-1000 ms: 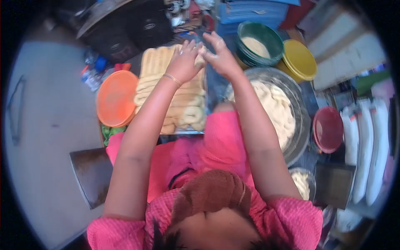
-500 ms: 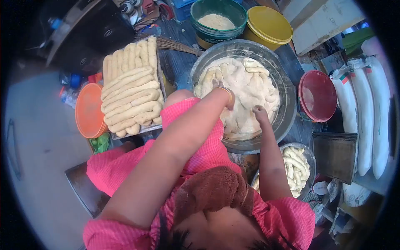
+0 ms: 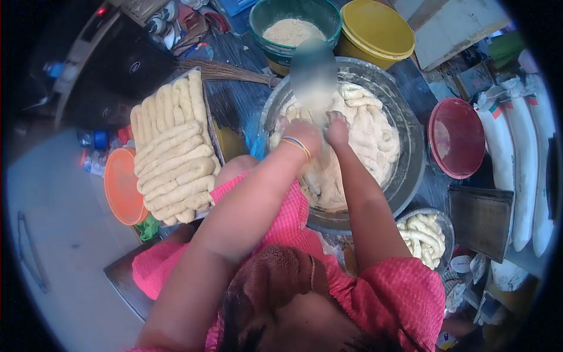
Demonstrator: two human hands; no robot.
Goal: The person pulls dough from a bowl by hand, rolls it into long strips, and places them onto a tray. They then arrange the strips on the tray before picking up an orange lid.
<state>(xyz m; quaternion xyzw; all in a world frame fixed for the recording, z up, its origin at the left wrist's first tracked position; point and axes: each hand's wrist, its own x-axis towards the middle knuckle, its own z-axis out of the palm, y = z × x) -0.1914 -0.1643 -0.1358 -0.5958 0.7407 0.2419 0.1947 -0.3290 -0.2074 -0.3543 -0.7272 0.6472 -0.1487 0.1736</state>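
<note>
A wide grey basin [image 3: 411, 176] holds floury dough [image 3: 369, 132], with thick dough strands near its upper right side. My left hand [image 3: 302, 135], with thin bands at the wrist, is on the floury dough at the basin's left side; its fingers are partly hidden and blurred. Just to its right, my right hand [image 3: 337, 126] touches the dough with fingers slightly bent and apart. A blurred patch covers part of the basin above the hands. Long dough rolls [image 3: 176, 164] lie in rows on a tray at the left.
A green bucket [image 3: 296, 29] of flour and a yellow lidded bucket [image 3: 378, 32] stand behind the basin. A red bucket [image 3: 456, 138] is at the right, above a bowl of dough strands [image 3: 423, 237]. An orange bucket [image 3: 124, 185] and a broom [image 3: 226, 70] are at the left.
My right hand has moved left and upward over the dough, close to my left hand. My left hand has shifted slightly left. The camera view has also turned a little.
</note>
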